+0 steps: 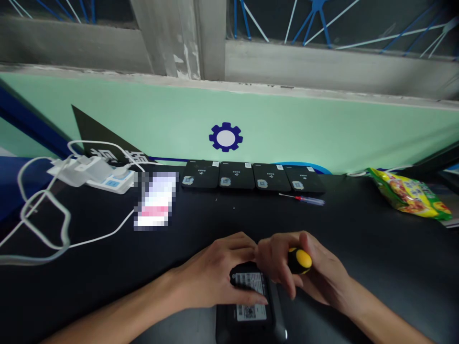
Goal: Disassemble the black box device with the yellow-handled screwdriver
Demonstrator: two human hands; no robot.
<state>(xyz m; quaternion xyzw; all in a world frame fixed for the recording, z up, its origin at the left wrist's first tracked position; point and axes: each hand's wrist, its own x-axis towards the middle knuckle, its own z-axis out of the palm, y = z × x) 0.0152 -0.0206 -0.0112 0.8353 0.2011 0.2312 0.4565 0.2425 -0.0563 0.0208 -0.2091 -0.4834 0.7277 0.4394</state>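
Observation:
My left hand (218, 274) is wrapped around a small black device (251, 298) with a white label, holding it on the black table near the front edge. My right hand (304, 272) grips a screwdriver with a black and yellow handle (300, 260), its fingers closed around it just right of the device's top. The screwdriver's tip is hidden behind my fingers. The two hands touch above the device.
Several similar black devices (253, 177) lie in a row at the back of the table. A thin red and blue screwdriver (304, 199) lies in front of them. A white power strip (103, 177) with cables is at left, a blurred phone (156, 200) beside it, a snack bag (409, 193) at right.

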